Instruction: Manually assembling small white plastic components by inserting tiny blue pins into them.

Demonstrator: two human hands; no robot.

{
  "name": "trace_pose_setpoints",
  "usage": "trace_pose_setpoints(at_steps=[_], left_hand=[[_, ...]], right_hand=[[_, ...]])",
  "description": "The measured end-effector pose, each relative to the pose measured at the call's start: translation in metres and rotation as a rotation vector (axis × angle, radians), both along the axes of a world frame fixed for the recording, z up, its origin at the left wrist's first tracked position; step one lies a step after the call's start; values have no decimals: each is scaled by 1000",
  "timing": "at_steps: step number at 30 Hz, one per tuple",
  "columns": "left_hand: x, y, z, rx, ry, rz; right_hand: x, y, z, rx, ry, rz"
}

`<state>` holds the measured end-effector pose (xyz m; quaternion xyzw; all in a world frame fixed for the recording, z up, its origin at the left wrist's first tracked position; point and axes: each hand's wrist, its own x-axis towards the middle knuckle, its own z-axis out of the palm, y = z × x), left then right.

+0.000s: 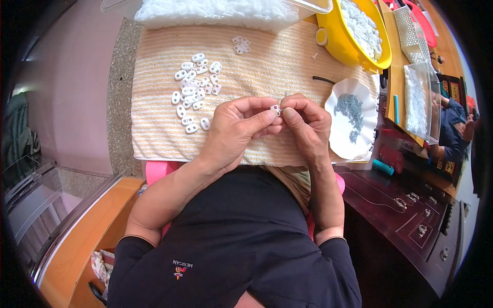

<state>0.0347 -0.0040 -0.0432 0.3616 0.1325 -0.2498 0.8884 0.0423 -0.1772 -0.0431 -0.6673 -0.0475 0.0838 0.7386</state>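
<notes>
A small white piece (276, 109) was held narrowly between thumb and fingers of the left hand (239, 126) above a striped towel (154, 143). The right hand (308, 120) was poised at its edge, its fingers drawn close; what they gripped could not be told. Close two-handed handling appeared under way, and steady alignment seemed called for. The piece was partly hidden by the fingers. Loose parts (189, 91) were spread leftward; grey bits (352, 110) were heaped in a white dish (339, 141), near the right wrist. Beyond, a yellow tub (336, 41) was seen.
</notes>
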Motion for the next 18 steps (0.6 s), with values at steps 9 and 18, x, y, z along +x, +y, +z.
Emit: trace_pose_setpoints(at_steps=[9, 18], left_hand=[[0, 0, -2, -17, -4, 4], [0, 0, 1, -11, -8, -13]], right_hand=[[-2, -1, 1, 16, 58, 1], [-2, -2, 0, 27, 49, 22]])
